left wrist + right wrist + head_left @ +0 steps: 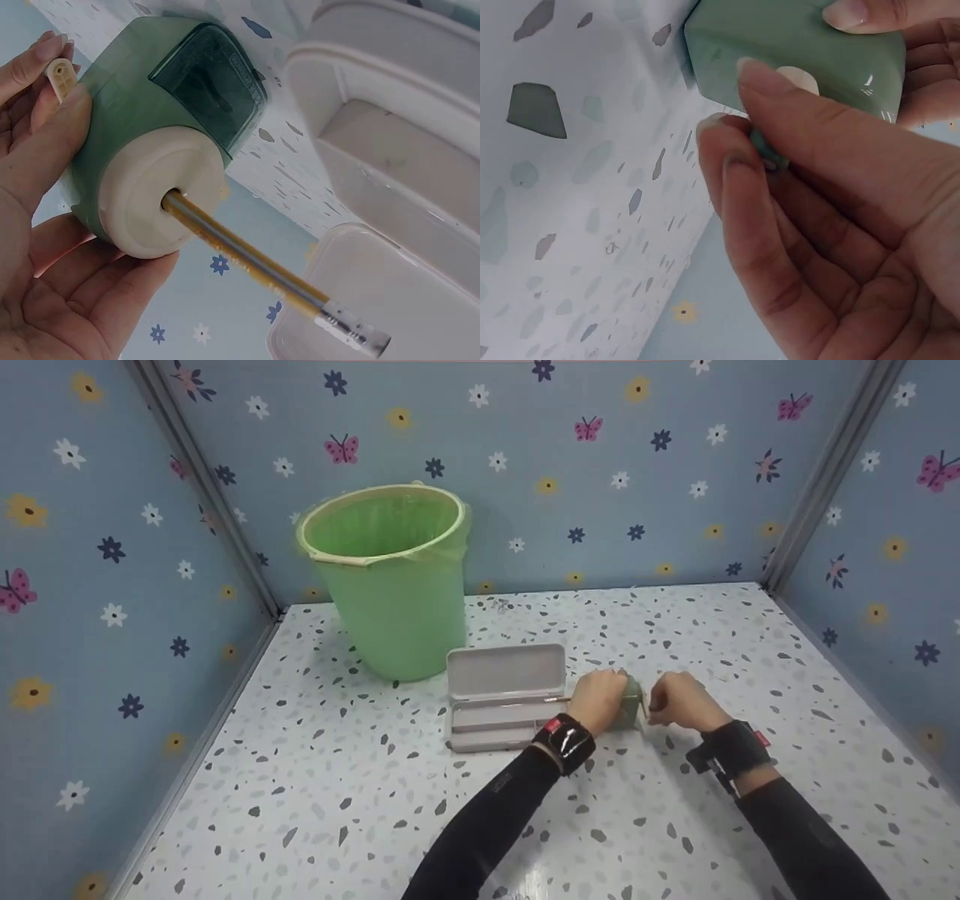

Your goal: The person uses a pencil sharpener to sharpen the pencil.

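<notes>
A green crank pencil sharpener [632, 701] with a cream front and a dark see-through shavings window [217, 82] stands on the table. My left hand [598, 701] grips its body from above. From the hole in the cream front sticks a yellow-and-grey striped pencil [247, 251], its eraser end outward and its tip hidden inside. On the opposite side, my right hand [684, 701] pinches the small green knob [769, 154] of the cream crank [61, 79] between thumb and fingers. Left of the sharpener lies an open pale pencil case [506, 671], close to the pencil's outer end.
A green bin [397, 615] with a liner stands behind and left of the pencil case. Blue panels [525, 457] printed with flowers and butterflies enclose the speckled white tabletop [322, 780] at the back and both sides.
</notes>
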A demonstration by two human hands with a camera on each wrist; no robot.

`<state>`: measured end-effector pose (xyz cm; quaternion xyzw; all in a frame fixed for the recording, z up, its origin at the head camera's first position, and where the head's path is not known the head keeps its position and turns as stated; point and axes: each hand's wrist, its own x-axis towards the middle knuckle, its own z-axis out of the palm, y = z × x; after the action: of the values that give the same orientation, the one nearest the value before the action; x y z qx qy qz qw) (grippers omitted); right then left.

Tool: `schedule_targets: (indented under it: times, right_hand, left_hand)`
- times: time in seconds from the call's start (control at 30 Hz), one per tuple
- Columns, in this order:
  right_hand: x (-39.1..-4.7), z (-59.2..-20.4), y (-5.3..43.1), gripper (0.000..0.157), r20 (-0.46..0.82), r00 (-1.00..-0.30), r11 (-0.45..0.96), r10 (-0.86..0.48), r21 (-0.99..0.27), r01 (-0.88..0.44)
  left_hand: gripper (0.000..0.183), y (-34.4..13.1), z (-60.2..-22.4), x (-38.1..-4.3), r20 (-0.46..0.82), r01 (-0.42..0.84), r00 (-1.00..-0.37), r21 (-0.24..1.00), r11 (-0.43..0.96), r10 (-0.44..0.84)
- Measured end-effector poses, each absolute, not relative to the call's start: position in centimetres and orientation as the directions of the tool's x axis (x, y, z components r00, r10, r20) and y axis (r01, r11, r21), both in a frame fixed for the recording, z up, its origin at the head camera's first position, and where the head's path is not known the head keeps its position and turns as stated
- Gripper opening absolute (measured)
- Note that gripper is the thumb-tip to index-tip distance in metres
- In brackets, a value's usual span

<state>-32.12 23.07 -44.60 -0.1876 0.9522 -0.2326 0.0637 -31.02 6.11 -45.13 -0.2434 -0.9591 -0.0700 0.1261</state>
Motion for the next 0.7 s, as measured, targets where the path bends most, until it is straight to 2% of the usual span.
schedule_targets:
  times: [0.3, 0.57, 0.7]
  right_hand:
    - [-32.1, -44.6, 23.2, 0.011, 0.026, -0.913, 0.792, -0.407, -0.488, -0.367]
    - [-31.6, -44.6, 24.0, 0.012, 0.036, -0.916, 0.779, -0.4, -0.513, -0.361]
    - [-31.6, -43.9, 23.9, 0.012, 0.054, -0.917, 0.773, -0.396, -0.519, -0.364]
  left_hand:
    - [0.021, 6.6, -45.1, -31.3, 0.318, 0.488, -0.83, 0.017, 0.873, 0.458]
    - [0.019, 7.4, -44.9, -31.0, 0.238, 0.49, -0.851, 0.036, 0.871, 0.469]
    - [0.017, 7.4, -44.9, -31.1, 0.245, 0.485, -0.853, 0.039, 0.874, 0.462]
